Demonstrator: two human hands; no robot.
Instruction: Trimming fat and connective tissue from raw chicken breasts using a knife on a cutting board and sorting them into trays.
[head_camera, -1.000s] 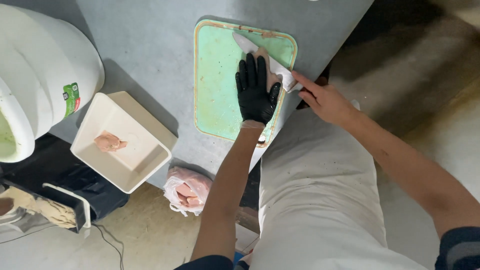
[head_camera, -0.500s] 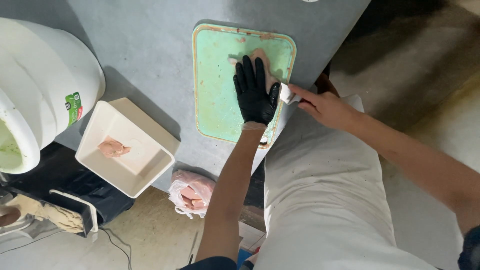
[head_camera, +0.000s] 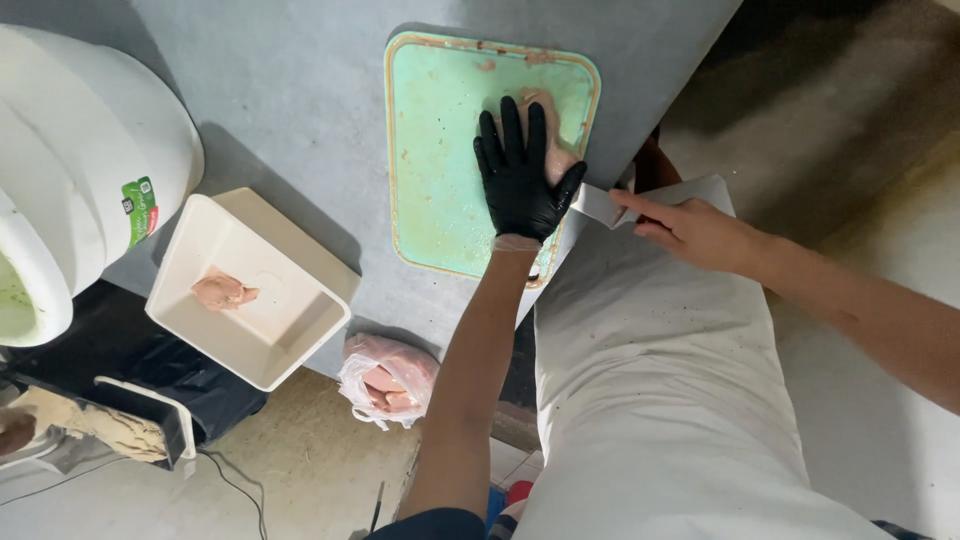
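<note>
My left hand (head_camera: 521, 172), in a black glove, presses flat on a pale piece of raw meat (head_camera: 553, 130) lying on the green cutting board (head_camera: 435, 150). My right hand (head_camera: 690, 228) is bare and grips a knife; its wide blade (head_camera: 598, 206) lies flat and goes in under the gloved palm from the right. The blade's tip is hidden beneath the hand. The board rests on a grey table near its right edge.
A white square tray (head_camera: 262, 290) holding one piece of raw meat (head_camera: 222, 291) sits left of the board. A large white bucket (head_camera: 70, 200) stands at far left. A plastic bag of meat (head_camera: 388, 378) hangs at the table's near edge. My white apron (head_camera: 660, 390) fills the lower right.
The knife blade has slid from the board's far right corner down to my gloved palm's side. My left hand stays pressed on the meat.
</note>
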